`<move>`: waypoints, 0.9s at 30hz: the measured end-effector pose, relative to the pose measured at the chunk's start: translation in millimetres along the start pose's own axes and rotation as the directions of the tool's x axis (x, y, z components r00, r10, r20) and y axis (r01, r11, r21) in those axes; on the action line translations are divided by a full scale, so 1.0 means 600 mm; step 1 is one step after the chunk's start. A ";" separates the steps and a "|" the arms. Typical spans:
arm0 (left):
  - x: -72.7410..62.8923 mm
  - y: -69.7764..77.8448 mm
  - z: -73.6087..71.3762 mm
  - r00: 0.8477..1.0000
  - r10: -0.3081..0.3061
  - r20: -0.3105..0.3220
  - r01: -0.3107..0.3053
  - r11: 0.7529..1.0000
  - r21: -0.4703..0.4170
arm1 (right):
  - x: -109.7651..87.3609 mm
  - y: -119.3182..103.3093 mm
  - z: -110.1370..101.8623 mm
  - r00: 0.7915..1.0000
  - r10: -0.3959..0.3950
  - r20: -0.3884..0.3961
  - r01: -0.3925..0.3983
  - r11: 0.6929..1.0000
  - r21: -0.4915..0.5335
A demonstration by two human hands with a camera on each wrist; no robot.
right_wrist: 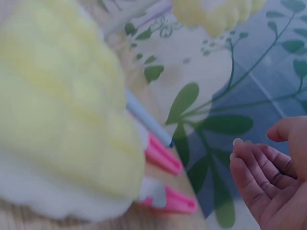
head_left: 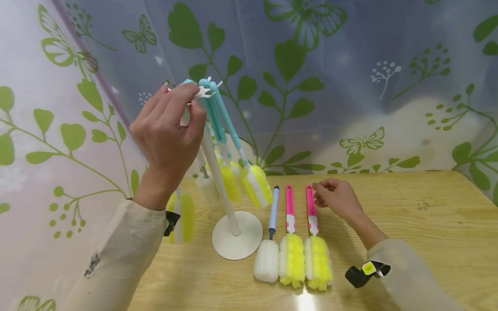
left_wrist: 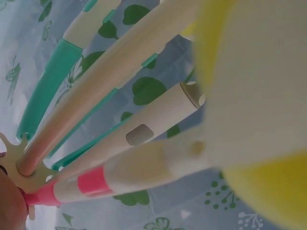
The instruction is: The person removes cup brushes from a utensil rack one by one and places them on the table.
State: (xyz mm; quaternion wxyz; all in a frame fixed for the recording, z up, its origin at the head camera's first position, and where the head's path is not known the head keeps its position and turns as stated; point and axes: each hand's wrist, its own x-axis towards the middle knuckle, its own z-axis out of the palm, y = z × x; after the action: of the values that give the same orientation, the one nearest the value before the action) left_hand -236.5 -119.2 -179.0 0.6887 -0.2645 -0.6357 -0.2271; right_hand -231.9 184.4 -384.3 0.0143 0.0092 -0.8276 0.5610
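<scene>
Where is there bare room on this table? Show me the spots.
Widest: the table right of the right hand. Smaller: the patch before the stand's base, between the left sleeve and the lying brushes. Crowded: that row, and around the pole, among hanging brushes.

Your stand [head_left: 238, 245] is off-white, your sleeves [head_left: 126, 248] cream. You have turquoise handles [head_left: 227, 116] and two pink-and-white handles [head_left: 290, 209] with yellow-and-white banded sponges [head_left: 292, 259], plus a pale-blue handle [head_left: 274, 211] with a white head [head_left: 266, 261]. Your tabletop [head_left: 408, 220] is tan wood grain; green leaves and butterflies pattern your white and blue-grey backdrop [head_left: 350, 93].
</scene>
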 end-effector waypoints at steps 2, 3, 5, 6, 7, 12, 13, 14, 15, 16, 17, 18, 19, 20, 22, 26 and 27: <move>0.000 0.000 0.001 1.000 -0.006 -0.004 0.006 1.000 -0.008 | -0.002 -0.011 0.003 1.000 -0.018 0.007 0.018 1.000 0.004; -0.001 0.000 0.001 1.000 -0.010 -0.006 0.010 1.000 -0.010 | -0.003 -0.015 0.005 1.000 -0.029 0.011 0.029 1.000 0.006; -0.001 0.000 0.000 1.000 -0.017 -0.010 0.017 1.000 -0.008 | -0.005 -0.023 0.007 0.998 -0.051 0.020 0.051 0.999 0.008; -0.001 0.001 0.000 1.000 -0.019 -0.010 0.019 1.000 -0.003 | -0.006 -0.026 0.008 0.998 -0.059 0.023 0.059 0.998 0.007; -0.002 0.001 0.000 1.000 -0.021 -0.010 0.021 1.000 0.003 | -0.007 -0.028 0.009 0.998 -0.066 0.025 0.065 0.998 0.008; -0.001 0.004 -0.001 0.999 -0.032 -0.009 0.032 0.996 0.078 | -0.010 -0.037 0.010 0.996 -0.084 0.030 0.084 0.996 0.016; -0.001 0.005 -0.001 0.999 -0.034 -0.010 0.035 0.995 0.092 | -0.010 -0.039 0.010 0.996 -0.089 0.030 0.088 0.996 0.019; 0.000 0.004 -0.001 0.999 -0.036 -0.013 0.037 0.994 0.104 | -0.011 -0.041 0.010 0.995 -0.094 0.029 0.093 0.995 0.021; 0.000 0.004 -0.001 0.999 -0.036 -0.014 0.037 0.993 0.112 | -0.010 -0.043 0.010 0.995 -0.099 0.028 0.098 0.995 0.022; 0.000 0.004 -0.002 0.999 -0.034 -0.014 0.035 0.993 0.115 | -0.010 -0.046 0.011 0.994 -0.105 0.029 0.105 0.994 0.029; 0.000 0.003 -0.002 0.999 -0.031 -0.012 0.032 0.993 0.113 | -0.010 -0.049 0.011 0.993 -0.115 0.030 0.114 0.993 0.038; 0.000 0.003 -0.002 1.000 -0.029 -0.009 0.030 0.994 0.106 | -0.009 -0.053 0.012 0.992 -0.122 0.032 0.120 0.992 0.049; 0.000 0.002 -0.003 1.000 -0.027 -0.006 0.028 0.995 0.096 | -0.009 -0.058 0.013 0.991 -0.133 0.035 0.130 0.989 0.064; 0.000 0.001 -0.003 1.000 -0.026 -0.001 0.026 0.996 0.081 | -0.009 -0.064 0.015 0.988 -0.148 0.039 0.144 0.987 0.077; 0.000 -0.001 -0.004 1.000 -0.028 0.014 0.027 0.999 0.042 | -0.009 -0.077 0.018 0.983 -0.176 0.056 0.169 0.980 0.108; 0.002 -0.008 -0.008 0.998 -0.050 0.030 0.052 0.997 -0.054 | -0.013 -0.107 0.026 0.969 -0.229 0.090 0.215 0.967 0.138; 0.003 -0.010 -0.009 0.998 -0.058 0.033 0.061 0.995 -0.082 | -0.015 -0.114 0.028 0.966 -0.239 0.099 0.223 0.964 0.145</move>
State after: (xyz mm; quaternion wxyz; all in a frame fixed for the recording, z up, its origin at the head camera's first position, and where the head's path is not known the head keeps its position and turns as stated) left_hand -236.3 -127.5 -176.8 0.6602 -0.2773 -0.6439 -0.2695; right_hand -221.0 143.4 -327.2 0.0313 0.1391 -0.7813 0.6076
